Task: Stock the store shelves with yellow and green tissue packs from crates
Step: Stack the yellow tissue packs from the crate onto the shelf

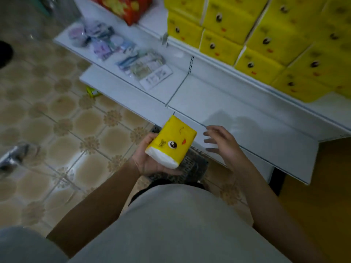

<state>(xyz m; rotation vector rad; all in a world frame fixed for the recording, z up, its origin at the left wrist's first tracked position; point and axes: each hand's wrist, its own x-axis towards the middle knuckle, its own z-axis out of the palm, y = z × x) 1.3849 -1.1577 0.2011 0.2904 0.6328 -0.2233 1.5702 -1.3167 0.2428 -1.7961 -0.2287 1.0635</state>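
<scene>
Yellow tissue pack [171,138] gripped in your left hand [150,158] (right hand [221,144] spread, empty); place it next on the lower shelf [266,126]

Small retail shop, aisle-side view: white metal gondola shelving [237,118] in stepped tiers with slotted uprights and front price rails. Upper tier stocked in neat rows with identical yellow tissue packs [266,38] bearing a cartoon face; adjoining bay holds small packaged sundries [117,48] in clear wrappers, with a red printed package [129,8] above. Flooring: beige patterned ceramic tile [62,126], a dark plastic crate [191,168] set at the shelf foot.
</scene>
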